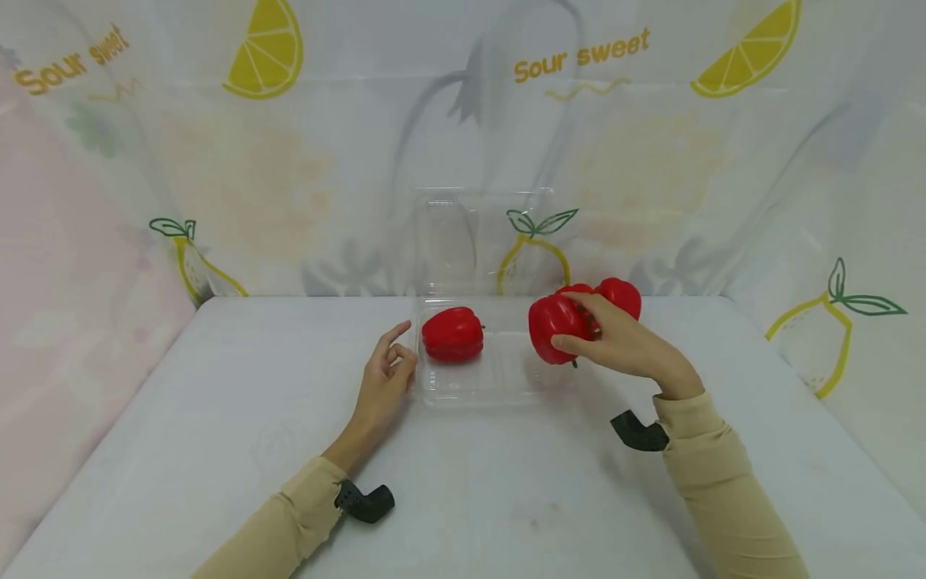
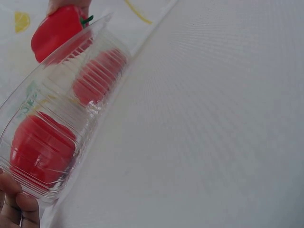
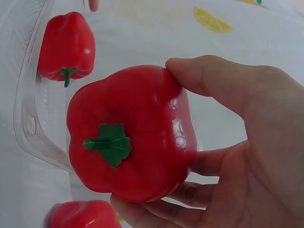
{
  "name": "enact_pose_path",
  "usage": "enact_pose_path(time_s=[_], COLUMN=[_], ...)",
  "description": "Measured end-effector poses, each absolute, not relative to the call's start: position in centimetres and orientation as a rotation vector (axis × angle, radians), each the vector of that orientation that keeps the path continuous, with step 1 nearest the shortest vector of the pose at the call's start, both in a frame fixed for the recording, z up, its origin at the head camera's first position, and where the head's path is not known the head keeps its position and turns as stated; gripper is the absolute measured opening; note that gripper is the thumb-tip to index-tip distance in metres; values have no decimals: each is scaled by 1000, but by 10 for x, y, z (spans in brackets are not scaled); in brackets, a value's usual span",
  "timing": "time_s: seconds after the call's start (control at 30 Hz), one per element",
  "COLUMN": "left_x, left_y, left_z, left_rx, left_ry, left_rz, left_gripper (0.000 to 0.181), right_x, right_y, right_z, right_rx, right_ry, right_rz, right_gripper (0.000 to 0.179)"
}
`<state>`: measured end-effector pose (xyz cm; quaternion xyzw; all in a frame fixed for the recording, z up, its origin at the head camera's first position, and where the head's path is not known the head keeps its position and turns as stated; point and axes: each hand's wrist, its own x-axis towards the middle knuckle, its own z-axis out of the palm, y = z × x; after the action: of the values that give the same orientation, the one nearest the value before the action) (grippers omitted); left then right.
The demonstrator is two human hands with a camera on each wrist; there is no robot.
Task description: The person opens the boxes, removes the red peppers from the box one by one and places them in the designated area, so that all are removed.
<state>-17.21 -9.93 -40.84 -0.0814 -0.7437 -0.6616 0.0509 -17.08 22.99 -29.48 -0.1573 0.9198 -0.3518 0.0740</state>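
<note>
A red bell pepper (image 1: 559, 328) with a green stem is gripped between the thumb and fingers of my right hand (image 1: 615, 334), over the right side of a clear plastic clamshell box (image 1: 499, 397). Inside the box, on the left, lies another red bell pepper (image 1: 452, 334). My left hand (image 1: 386, 384) is at the box's left wall, index finger extended and the other fingers bent; in the left wrist view its fingertips (image 2: 27, 202) lie against the corner. The right wrist view shows the held pepper (image 3: 130, 135) stem side toward the camera.
Two more red peppers, one of them the rightmost pepper (image 1: 620, 297), sit behind my right hand, partly hidden. The box's clear lid (image 1: 448, 241) stands raised at the back against a lemon-print curtain (image 1: 362, 145). White table surface (image 1: 463, 498) lies in front.
</note>
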Motion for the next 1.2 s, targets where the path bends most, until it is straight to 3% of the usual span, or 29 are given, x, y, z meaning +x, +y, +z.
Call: enact_pose_path(time_s=[0.27,0.5,1.2], left_x=[-172,-158,-157], left_y=[-100,-97,-97], left_z=[-408,-382,-380], left_rx=[-247,-226,-213], left_ry=[-2268,-2301,-2303], left_rz=[-2025,-2060,-2066], left_gripper=[49,50,50], right_x=[-170,-170,-170], right_y=[237,246,265], right_z=[-292,-290,-289], right_rx=[-428,-401,-321], right_ry=[2776,2745,2731], right_rz=[-1015,-1013,-941], right_gripper=[74,77,76])
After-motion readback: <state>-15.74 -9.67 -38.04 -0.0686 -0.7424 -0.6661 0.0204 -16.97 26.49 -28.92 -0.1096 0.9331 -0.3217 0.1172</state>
